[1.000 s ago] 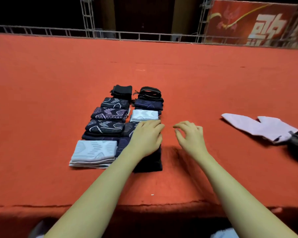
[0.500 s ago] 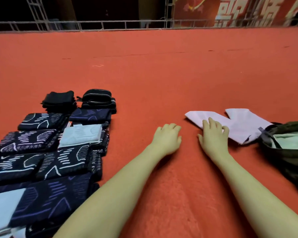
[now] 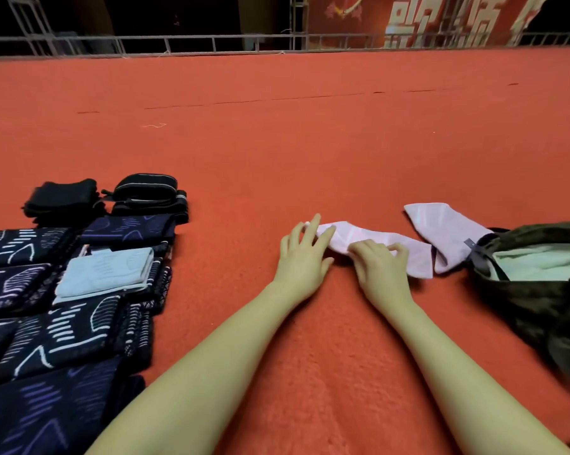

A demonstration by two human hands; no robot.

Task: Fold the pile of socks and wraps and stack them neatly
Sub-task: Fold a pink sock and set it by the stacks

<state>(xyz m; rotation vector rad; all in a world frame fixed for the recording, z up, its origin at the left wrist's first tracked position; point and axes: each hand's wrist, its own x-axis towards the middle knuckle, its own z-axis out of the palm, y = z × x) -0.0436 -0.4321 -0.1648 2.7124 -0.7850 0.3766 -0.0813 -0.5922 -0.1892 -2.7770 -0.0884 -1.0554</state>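
On the red carpeted table [image 3: 310,152], right of the folded stacks [image 3: 80,290], the pink sock [image 3: 418,254] lies flat against the camouflage bag [image 3: 539,290]; left hand [image 3: 301,257] rests on its left end with fingers straight and spread, right hand [image 3: 379,267] pinches the middle. Judgement: pin the end, carry the pinched fold over squarely, align edges before pressing. Bag and nearest stacks are cut off; whether one sock or a pair, cannot tell.

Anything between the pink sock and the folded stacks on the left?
Nothing visible. Both hands, left hand and right hand, already touch the pink sock; only bare red carpet lies between it and the folded stacks.
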